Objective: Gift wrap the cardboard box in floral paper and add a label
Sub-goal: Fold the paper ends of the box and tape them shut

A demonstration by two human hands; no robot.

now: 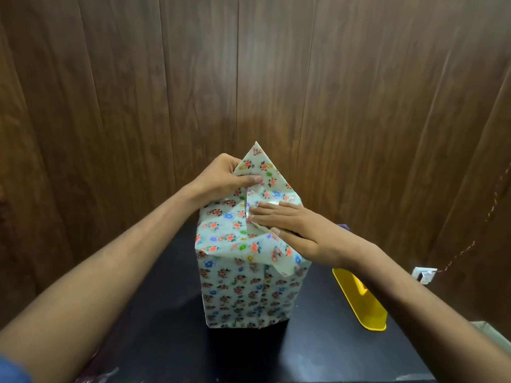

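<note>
A tall cardboard box stands upright near the middle of a black desk, seen from above and in front by a camera on the person's head. The box is covered in pale floral paper printed with small orange, blue and yellow flowers, and no bare cardboard shows. The sides are wrapped smooth, while the paper on top is loose and creased, only partly folded down. At the far edge of the top, a triangular flap of the paper stands up to a point. The left hand reaches in from the lower left and grasps this flap at its left edge, fingers curled behind the paper and the thumb pressed flat across its front. The right hand comes in from the lower right and lies released and flat on the top of the box, fingers straight and together, pressing down a folded edge of paper where a shiny strip, perhaps tape, shows by the fingertips. To the right of the box, partly hidden under the right forearm, a yellow plastic object lies on the desk. Behind the desk rises a wall of dark wooden panels. A thin cord hangs along the wall at far right.
</note>
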